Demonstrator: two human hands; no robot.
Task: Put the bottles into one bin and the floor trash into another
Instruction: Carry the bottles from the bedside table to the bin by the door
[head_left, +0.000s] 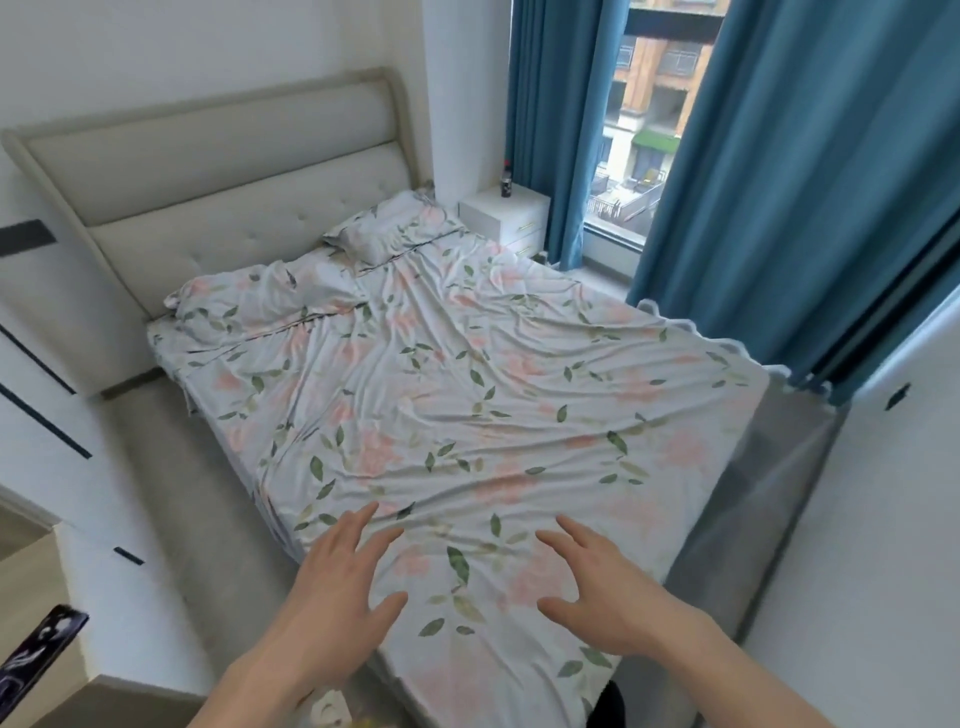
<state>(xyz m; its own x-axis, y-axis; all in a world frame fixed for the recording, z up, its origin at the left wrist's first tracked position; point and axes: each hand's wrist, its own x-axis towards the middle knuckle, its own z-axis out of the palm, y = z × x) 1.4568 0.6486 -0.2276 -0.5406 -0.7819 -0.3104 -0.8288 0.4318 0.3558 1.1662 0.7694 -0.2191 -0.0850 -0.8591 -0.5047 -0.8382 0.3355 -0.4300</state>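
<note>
My left hand (340, 587) and my right hand (602, 592) hover side by side over the foot of a bed, fingers spread, holding nothing. A small dark bottle or can (506, 186) stands on the white nightstand (524, 210) at the far side of the bed, by the window. Some pale and yellowish scraps (337, 709) lie on the floor below my left forearm, partly cut off by the frame edge. No bin is in view.
The bed (467, 395) with a floral sheet and two pillows fills the middle. Grey floor (171, 467) runs along its left side beside white cabinets (47, 395). Blue curtains (789, 171) flank the window on the right. A dark object (605, 704) sits at the bed's foot.
</note>
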